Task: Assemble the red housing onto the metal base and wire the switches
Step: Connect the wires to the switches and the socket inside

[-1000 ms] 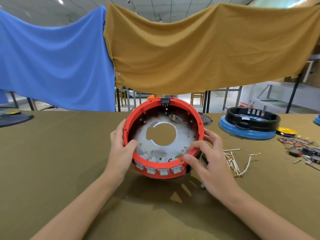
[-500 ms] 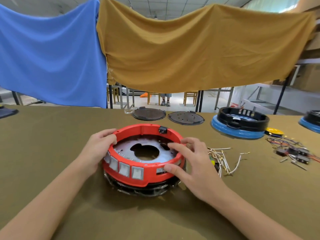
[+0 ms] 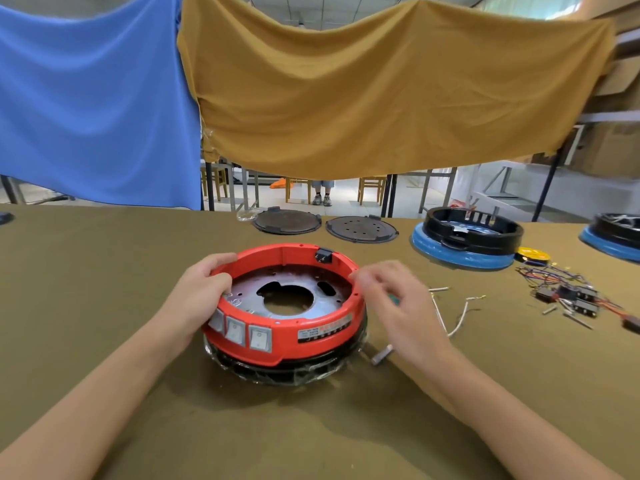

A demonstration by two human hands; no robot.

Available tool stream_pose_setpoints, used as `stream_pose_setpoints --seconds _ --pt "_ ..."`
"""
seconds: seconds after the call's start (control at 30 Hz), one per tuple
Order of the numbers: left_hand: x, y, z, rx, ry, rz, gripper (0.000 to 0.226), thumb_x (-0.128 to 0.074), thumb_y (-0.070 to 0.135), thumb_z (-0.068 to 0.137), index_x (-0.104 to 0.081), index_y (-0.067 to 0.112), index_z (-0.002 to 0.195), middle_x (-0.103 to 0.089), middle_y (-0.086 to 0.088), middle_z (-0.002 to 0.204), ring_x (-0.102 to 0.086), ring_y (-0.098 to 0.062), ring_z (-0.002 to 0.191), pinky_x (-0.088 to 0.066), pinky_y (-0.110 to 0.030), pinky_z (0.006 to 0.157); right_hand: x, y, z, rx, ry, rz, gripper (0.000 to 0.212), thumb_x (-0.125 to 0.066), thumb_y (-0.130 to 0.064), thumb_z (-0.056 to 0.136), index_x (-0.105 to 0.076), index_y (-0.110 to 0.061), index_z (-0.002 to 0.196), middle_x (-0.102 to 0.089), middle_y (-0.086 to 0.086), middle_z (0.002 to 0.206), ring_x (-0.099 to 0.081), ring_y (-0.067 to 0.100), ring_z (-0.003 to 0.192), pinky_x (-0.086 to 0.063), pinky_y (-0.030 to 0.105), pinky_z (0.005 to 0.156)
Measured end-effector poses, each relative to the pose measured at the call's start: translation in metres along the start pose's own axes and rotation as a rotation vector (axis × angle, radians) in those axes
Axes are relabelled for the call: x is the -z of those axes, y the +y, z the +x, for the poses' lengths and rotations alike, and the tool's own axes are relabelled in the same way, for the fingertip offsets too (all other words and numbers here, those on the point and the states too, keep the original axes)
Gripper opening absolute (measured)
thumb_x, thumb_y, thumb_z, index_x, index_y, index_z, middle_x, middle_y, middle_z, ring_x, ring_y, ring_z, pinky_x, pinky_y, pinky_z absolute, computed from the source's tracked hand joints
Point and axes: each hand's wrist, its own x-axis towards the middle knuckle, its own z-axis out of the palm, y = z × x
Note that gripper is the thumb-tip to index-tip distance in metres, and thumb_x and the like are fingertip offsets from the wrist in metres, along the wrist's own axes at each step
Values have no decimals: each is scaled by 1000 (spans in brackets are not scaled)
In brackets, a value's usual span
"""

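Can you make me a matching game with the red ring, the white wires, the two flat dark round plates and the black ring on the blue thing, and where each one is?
Things:
1. red housing
2. white wires
3. two dark round plates
4. black ring on a blue base

Places:
A. at the table's far edge, under the yellow cloth
B. far right side of the table, beside a yellow disc
C. lying loose on the table, just right of the right hand
D. in the middle, with the left hand gripping its rim

Pairs: 1-D, 2-C, 3-A, 4-B
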Motion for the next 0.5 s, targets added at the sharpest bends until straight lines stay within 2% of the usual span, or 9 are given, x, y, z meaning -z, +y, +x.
stream_pose_setpoints --seconds 0.07,0.1,0.2,0.23,0.3,0.33,0.4,0.5 --pt "-2 1 -1 -5 60 -21 56 -41 -6 79 -64 22 121 -61 3 81 -46 -3 35 -37 -13 37 16 11 13 -134 177 -71 18 -51 -30 100 -68 -27 103 -65 -11 102 -56 0 97 -46 22 82" --pt "-4 0 -2 -3 89 -38 55 -40 -6 78 -65 22 119 -62 2 78 -45 -3 33 -36 -14 35 26 19 18 -214 206 -154 18 -50 -25 100 -67 -24 105 -65 -7 103 -57 1 92 -46 22 76" --pt "-11 -1 -7 -15 147 -60 52 -41 -4 78 -67 23 115 -64 0 80 -48 -4 38 -38 -20 41 45 42 25 -471 63 -393 19 -48 -14 97 -64 -21 104 -64 0 100 -59 9 76 -44 24 57" --pt "-14 -2 -8 -25 157 -54 51 -42 -2 78 -67 24 114 -66 -2 88 -51 -5 47 -40 -23 47 47 47 26 -526 -4 -443 19 -48 -13 96 -63 -20 104 -64 1 99 -61 13 75 -49 29 59" --pt "-17 -3 -9 -40 164 -39 46 -43 1 80 -66 26 112 -67 -5 106 -55 -13 68 -43 -30 62 52 52 29 -577 -64 -540 19 -50 -12 93 -63 -20 103 -63 0 96 -63 19 80 -58 40 72" --pt "-18 -4 -9 -49 162 -33 43 -44 4 82 -65 27 112 -66 -5 111 -56 -17 75 -44 -32 68 55 54 31 -580 -53 -605 18 -51 -13 92 -64 -19 103 -63 1 95 -63 20 84 -58 41 76" --pt "-18 -5 -9 -68 149 -29 37 -46 9 86 -63 29 112 -64 -3 115 -61 -19 83 -47 -35 73 64 57 32 -589 -21 -757 14 -55 -15 91 -64 -17 102 -62 1 90 -60 21 87 -55 36 73" --pt "-19 -7 -8 -83 125 -5 34 -48 13 87 -63 31 112 -59 -5 120 -61 -21 89 -47 -36 77 71 58 29 -707 -164 -904 10 -57 -19 89 -60 -16 98 -62 2 84 -60 19 79 -49 30 61"
